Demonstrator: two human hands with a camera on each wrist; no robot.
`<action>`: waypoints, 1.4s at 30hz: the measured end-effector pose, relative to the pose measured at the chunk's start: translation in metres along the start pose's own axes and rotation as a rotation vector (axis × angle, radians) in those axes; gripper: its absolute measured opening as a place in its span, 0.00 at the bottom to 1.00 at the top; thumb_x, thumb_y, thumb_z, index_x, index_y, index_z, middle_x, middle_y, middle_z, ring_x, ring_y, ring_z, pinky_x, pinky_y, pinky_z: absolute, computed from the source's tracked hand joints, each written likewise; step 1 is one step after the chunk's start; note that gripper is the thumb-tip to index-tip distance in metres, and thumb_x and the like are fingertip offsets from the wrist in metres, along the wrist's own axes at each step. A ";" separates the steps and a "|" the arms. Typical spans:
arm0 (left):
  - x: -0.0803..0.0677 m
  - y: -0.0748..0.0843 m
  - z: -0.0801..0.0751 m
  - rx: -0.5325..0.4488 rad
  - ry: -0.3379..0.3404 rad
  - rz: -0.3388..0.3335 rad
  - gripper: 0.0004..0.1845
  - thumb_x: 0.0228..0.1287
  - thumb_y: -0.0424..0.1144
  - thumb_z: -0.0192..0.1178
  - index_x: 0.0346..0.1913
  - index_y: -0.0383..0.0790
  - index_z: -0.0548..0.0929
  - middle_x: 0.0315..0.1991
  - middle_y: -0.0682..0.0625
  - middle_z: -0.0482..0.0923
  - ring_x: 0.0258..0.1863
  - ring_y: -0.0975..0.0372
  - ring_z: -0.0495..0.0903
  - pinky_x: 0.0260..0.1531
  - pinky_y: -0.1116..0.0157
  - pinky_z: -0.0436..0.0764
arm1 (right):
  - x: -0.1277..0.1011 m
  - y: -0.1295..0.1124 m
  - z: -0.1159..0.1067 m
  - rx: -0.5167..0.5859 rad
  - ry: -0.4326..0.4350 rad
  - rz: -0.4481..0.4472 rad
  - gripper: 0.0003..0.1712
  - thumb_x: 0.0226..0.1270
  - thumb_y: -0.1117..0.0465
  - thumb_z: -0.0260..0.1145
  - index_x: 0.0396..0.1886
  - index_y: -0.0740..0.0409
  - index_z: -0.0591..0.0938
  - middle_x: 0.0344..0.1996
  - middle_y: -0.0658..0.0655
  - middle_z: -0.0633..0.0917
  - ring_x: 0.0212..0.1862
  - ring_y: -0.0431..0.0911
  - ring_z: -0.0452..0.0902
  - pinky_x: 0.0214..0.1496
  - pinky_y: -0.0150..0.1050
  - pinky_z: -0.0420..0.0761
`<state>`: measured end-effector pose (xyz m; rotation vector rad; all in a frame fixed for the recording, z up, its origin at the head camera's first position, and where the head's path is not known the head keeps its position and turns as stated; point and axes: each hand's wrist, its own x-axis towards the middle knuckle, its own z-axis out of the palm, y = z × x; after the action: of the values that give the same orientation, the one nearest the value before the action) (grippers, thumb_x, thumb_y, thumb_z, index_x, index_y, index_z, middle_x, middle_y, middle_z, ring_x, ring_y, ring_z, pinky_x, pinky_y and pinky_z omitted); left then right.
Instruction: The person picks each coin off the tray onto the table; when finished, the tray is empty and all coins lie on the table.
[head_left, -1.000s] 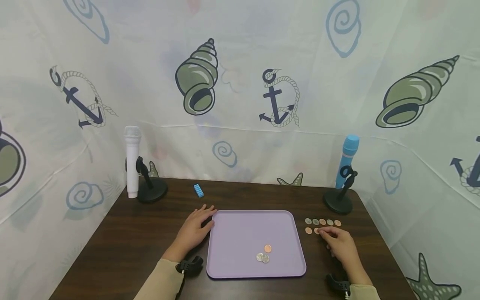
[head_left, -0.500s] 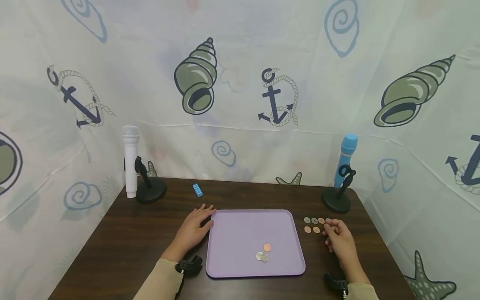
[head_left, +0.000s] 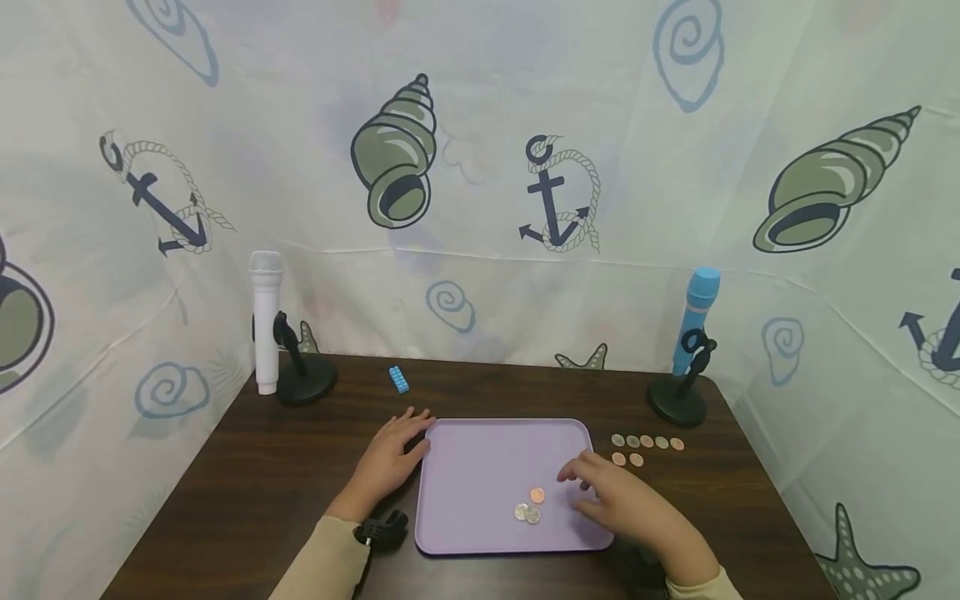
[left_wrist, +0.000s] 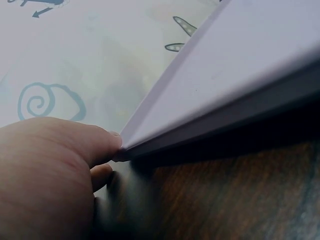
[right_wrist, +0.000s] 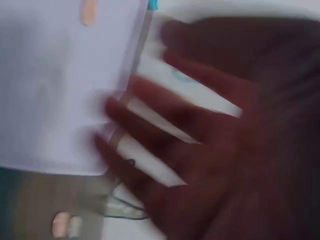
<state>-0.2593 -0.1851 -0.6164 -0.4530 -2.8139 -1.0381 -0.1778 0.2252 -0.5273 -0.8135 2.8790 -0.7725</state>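
A lilac tray (head_left: 487,458) lies on the dark wooden table. On it are a copper coin (head_left: 537,496) and two silver coins (head_left: 532,516) that overlap each other. My left hand (head_left: 382,462) rests at the tray's left edge with its fingers extended; in the left wrist view the thumb (left_wrist: 102,142) is at the tray's corner. Over the tray's right side hovers my right hand (head_left: 611,498), fingers spread and holding nothing, to the right of the three coins. The right wrist view shows this hand (right_wrist: 190,145) blurred.
Right of the tray, several copper and silver coins (head_left: 647,442) form a back row, with two copper coins (head_left: 618,459) in front. A white microphone (head_left: 266,325) and a blue microphone (head_left: 696,317) stand by black stands at the back corners. A blue toy brick (head_left: 399,380) lies behind the tray.
My right hand has left the second copper coin of the front row, where its fingertips were, and moved left over the tray. My left hand has stayed at the tray's edge.
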 end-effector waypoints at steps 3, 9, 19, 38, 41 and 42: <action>0.000 -0.001 0.000 -0.004 0.009 0.007 0.26 0.81 0.44 0.64 0.77 0.48 0.80 0.81 0.47 0.73 0.87 0.47 0.61 0.88 0.39 0.54 | 0.007 -0.011 0.005 -0.112 -0.117 -0.063 0.20 0.65 0.67 0.79 0.55 0.50 0.87 0.45 0.50 0.86 0.41 0.43 0.83 0.46 0.37 0.89; 0.001 0.001 -0.002 -0.025 0.009 0.006 0.25 0.81 0.44 0.64 0.77 0.48 0.80 0.81 0.47 0.73 0.87 0.47 0.61 0.88 0.40 0.53 | 0.020 -0.015 0.023 -0.155 -0.099 -0.155 0.18 0.67 0.67 0.78 0.53 0.49 0.88 0.44 0.48 0.87 0.38 0.36 0.79 0.43 0.33 0.85; 0.000 0.000 -0.002 -0.025 0.001 -0.021 0.25 0.82 0.47 0.63 0.77 0.51 0.80 0.81 0.50 0.73 0.88 0.50 0.60 0.89 0.41 0.52 | 0.036 -0.013 0.041 -0.225 -0.056 -0.138 0.10 0.67 0.62 0.80 0.46 0.47 0.91 0.36 0.44 0.83 0.35 0.30 0.72 0.40 0.32 0.83; -0.003 -0.001 0.000 -0.024 0.016 -0.001 0.25 0.81 0.45 0.64 0.76 0.48 0.80 0.81 0.48 0.73 0.87 0.48 0.61 0.88 0.40 0.53 | 0.039 -0.006 0.051 -0.105 0.000 -0.085 0.15 0.66 0.66 0.79 0.35 0.46 0.79 0.28 0.38 0.80 0.32 0.31 0.73 0.35 0.32 0.77; -0.004 -0.002 0.000 -0.025 0.018 0.002 0.25 0.81 0.44 0.64 0.77 0.48 0.80 0.81 0.48 0.73 0.87 0.47 0.61 0.88 0.40 0.53 | 0.038 -0.004 0.052 -0.066 0.035 -0.069 0.13 0.66 0.63 0.79 0.34 0.44 0.82 0.28 0.37 0.83 0.33 0.31 0.75 0.36 0.32 0.79; -0.004 -0.002 0.000 -0.027 0.021 0.005 0.25 0.81 0.44 0.64 0.76 0.47 0.80 0.81 0.47 0.73 0.87 0.47 0.62 0.88 0.39 0.53 | 0.037 -0.003 0.052 -0.051 0.052 -0.063 0.12 0.66 0.63 0.80 0.33 0.43 0.84 0.29 0.37 0.83 0.34 0.31 0.76 0.36 0.32 0.79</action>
<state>-0.2562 -0.1870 -0.6186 -0.4493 -2.7817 -1.0746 -0.1987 0.1808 -0.5681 -0.9078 2.9429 -0.7393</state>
